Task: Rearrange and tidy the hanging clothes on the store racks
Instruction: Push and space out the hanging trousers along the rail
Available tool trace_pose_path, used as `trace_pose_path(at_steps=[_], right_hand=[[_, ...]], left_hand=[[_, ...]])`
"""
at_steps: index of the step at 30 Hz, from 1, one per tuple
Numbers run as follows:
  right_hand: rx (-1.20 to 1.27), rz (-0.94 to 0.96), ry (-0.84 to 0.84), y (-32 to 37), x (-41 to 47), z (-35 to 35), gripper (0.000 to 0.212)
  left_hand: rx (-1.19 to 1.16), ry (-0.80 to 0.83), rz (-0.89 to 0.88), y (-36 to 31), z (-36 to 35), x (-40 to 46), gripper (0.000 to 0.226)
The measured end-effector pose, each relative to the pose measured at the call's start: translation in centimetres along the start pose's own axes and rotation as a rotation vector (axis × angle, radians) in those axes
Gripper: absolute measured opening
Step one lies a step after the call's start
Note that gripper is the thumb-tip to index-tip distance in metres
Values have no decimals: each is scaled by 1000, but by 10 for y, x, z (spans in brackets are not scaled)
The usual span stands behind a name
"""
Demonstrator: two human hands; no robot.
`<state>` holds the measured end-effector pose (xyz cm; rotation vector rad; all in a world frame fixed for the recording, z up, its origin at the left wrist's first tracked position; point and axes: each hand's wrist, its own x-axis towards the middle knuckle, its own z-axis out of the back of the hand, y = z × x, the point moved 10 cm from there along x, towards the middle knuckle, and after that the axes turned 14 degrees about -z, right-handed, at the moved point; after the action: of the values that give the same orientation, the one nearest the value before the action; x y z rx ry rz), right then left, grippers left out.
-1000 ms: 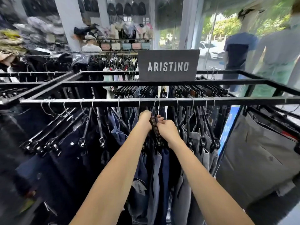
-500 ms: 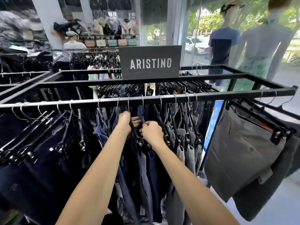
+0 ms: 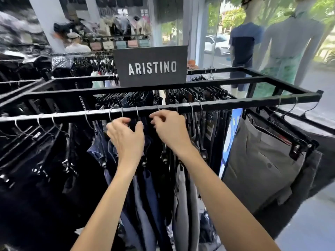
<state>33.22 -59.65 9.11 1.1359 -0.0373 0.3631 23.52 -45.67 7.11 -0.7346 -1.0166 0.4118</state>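
both hands hang loose, grasping nothing: left hand (image 3: 126, 134) and right hand (image 3: 168, 127) just under the rail (image 3: 235, 104), trousers (image 3: 145, 187) hanging at six o'clock. slide hooks (image 3: 137, 111) evenly, one at a time.

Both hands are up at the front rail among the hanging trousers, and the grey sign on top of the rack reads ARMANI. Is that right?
Not quite. The head view shows the sign reading ARISTINO, not ARMANI. The rest holds: the left hand and right hand are both up at the front rail among the hanging trousers.
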Motion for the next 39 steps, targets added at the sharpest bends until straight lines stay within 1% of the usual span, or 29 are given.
trace_pose_path(at_steps=[1,2,4,5,7,9,11,12,14,17,20,23,24,26,27,29,31,34,37,39], right_hand=[[27,5,-48,-6,2,18,24],[56,5,-97,-16,4,35,23],[102,-2,-179,-39,7,66,20],[99,-17,-196,-53,10,77,19],[75,-66,-162,-81,19,90,16],[68,-98,-98,-106,27,101,17],[67,-93,-58,-124,35,118,18],[62,-84,-45,-130,38,129,18],[42,-71,-35,-140,45,153,18],[6,-52,-73,-153,52,198,17],[-40,-38,-177,-165,55,256,17],[-97,-57,-323,-182,58,321,16],[-110,-87,-359,-189,60,341,17],[-146,-190,-373,-209,63,371,20],[-170,-261,-346,-222,65,379,23],[-183,-413,-242,-250,68,383,34],[-95,-516,-140,-272,64,378,44],[57,-567,-38,-290,62,362,37],[115,-579,15,-306,68,346,57],[155,-571,51,-312,73,335,61]], left_hand=[[7,1,-112,-17,-3,-2,20],[0,47,-184,-34,-11,-5,11],[-29,131,-239,-57,-37,-10,2],[-32,167,-256,-70,-52,-14,4],[46,228,-303,-94,-86,-28,6],[204,255,-401,-112,-118,-43,8],[313,281,-447,-123,-144,-56,10],[325,296,-445,-128,-156,-61,12],[295,342,-400,-137,-182,-70,14],[163,433,-268,-151,-225,-86,14],[32,555,-133,-163,-281,-108,16],[-224,655,87,-173,-335,-137,20],[-291,667,131,-176,-351,-144,28],[-364,682,206,-184,-375,-157,52],[-386,691,230,-191,-382,-163,58],[-376,724,237,-201,-393,-170,60],[-336,759,242,-203,-404,-176,66],[-282,790,224,-205,-421,-179,65],[-292,790,206,-211,-426,-183,64],[-303,766,206,-210,-428,-184,63]])
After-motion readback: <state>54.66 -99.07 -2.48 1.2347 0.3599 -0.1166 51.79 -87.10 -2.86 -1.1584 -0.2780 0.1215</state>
